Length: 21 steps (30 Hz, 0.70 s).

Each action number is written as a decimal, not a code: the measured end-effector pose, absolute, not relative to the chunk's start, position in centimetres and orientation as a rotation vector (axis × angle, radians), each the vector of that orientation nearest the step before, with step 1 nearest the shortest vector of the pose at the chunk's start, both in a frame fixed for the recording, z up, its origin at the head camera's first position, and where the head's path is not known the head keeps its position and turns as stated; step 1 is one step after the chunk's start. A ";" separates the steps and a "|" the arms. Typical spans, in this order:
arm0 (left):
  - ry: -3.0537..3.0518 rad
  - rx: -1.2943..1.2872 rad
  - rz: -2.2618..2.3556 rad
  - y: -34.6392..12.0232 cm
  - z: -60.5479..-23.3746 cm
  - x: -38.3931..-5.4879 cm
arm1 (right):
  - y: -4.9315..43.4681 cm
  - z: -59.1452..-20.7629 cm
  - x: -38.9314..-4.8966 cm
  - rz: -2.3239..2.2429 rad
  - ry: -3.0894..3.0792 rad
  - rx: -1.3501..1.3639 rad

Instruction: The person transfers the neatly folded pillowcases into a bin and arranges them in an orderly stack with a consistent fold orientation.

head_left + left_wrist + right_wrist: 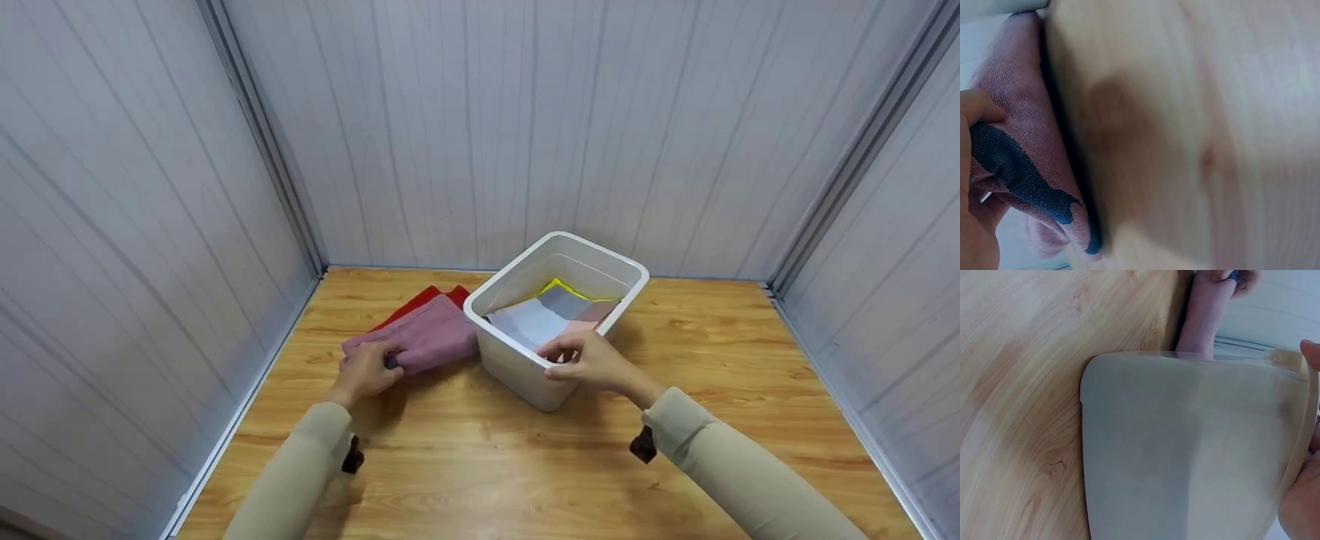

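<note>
A folded mauve knit garment [431, 334] with a dark blue patch [1013, 169] lies left of a white plastic bin [517, 375]. My left hand [369, 369] pinches its near left edge between thumb and fingers. Behind the mauve piece a red cloth [409, 307] peeks out, mostly covered. My right hand [592, 361] grips the bin's near rim, fingers inside and thumb outside. Inside the bin lies a folded cloth in pale blue, grey and pink [536, 321] with a yellow edge [556, 285]. In the right wrist view the bin's side wall [1174, 444] fills the middle.
The wooden floor [480, 472] extends around the bin. Pale panel walls [480, 135] rise at the back, left and right, joined by metal corner strips [262, 135]. Each wrist carries a small black device [643, 444] below the sleeve cuff.
</note>
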<state>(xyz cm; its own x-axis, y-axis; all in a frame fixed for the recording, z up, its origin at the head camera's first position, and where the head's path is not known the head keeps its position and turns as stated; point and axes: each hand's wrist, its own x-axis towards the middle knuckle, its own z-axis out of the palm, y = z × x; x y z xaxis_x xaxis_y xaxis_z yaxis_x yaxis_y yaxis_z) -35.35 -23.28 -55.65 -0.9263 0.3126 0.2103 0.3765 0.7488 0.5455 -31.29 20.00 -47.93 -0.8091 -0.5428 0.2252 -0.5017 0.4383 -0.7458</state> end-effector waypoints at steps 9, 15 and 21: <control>-2.912 -0.556 -0.969 -25.1 -51.3 -35.1 | 20.2 -48.0 -31.2 -1.344 2.631 -0.964; -2.992 -0.541 -0.998 -26.2 -49.1 -34.7 | 20.1 -47.9 -31.3 -1.327 2.632 -0.963; -3.039 -0.577 -0.999 -26.8 -46.9 -34.6 | 20.0 -47.9 -31.3 -1.329 2.624 -0.957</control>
